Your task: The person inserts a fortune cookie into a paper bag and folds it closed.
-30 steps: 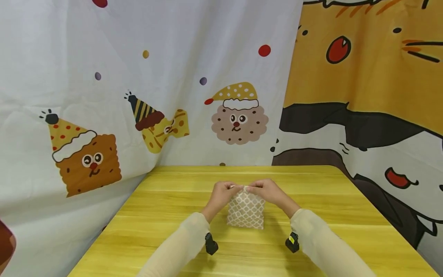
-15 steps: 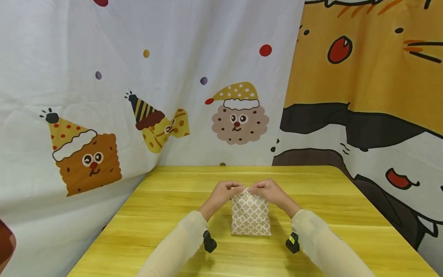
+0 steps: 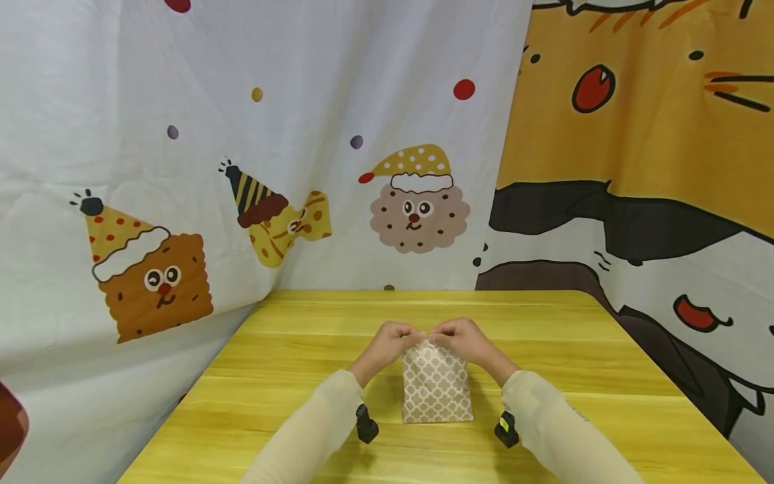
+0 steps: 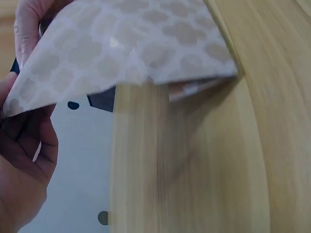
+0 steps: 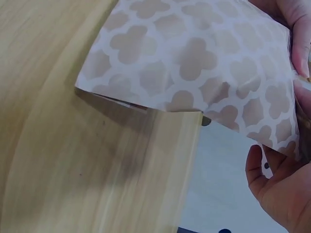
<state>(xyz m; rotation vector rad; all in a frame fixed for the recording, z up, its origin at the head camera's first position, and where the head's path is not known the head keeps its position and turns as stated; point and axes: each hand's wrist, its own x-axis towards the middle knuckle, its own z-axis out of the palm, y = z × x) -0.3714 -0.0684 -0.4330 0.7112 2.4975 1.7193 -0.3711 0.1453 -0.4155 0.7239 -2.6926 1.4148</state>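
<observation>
A beige bag with a white lattice print hangs between both hands, its flat lower edge close to the table. My left hand pinches the top edge on the left with thumb and fingertips. At the same edge, on the right, my right hand pinches the bag, its fingertips near those of the left. In the left wrist view, the bag bulges a little and its bottom edge casts a shadow on the wood. The right wrist view shows the bag's other corner. Whatever is inside is hidden.
The yellow wood-grain table lies beneath the hands. Behind it hangs a white cloth with cartoon prints, and an orange and black printed cloth hangs at the right. A black camera sits at each wrist.
The bag's bottom has come down and nearer to the person, and its front now faces the head camera more squarely. Both hands keep their pinch and have lowered slightly.
</observation>
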